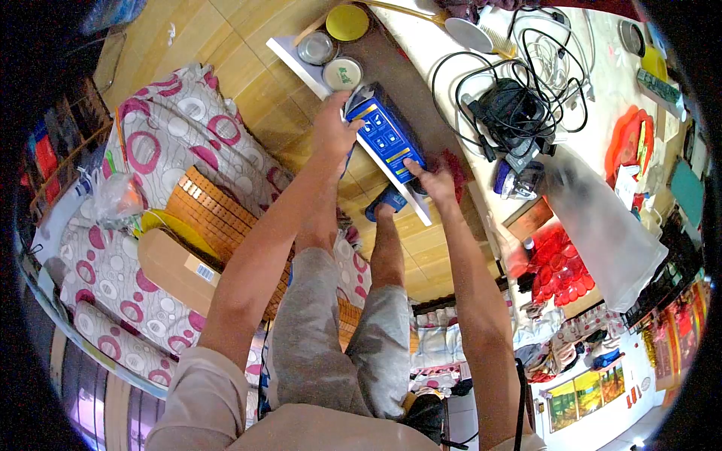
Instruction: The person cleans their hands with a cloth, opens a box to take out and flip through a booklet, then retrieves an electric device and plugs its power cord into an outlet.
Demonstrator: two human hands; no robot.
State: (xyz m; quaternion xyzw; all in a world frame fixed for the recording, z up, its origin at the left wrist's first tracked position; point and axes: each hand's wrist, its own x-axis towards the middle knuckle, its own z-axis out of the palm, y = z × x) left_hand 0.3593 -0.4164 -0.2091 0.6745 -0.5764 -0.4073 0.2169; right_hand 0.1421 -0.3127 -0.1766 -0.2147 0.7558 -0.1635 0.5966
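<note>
fingers of the left hand (335,128) and right hand (438,183) are clamped on opposite ends of a blue box (389,141), tilted over the white edge (304,69) of a brown shelf (410,90). black cables (511,109) lie tangled on the white worktop (602,83) beside it.

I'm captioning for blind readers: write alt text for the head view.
A person's left hand and right hand hold a blue printed box by a brown surface, near round containers. Alongside, a white table bears tangled black cables.
</note>
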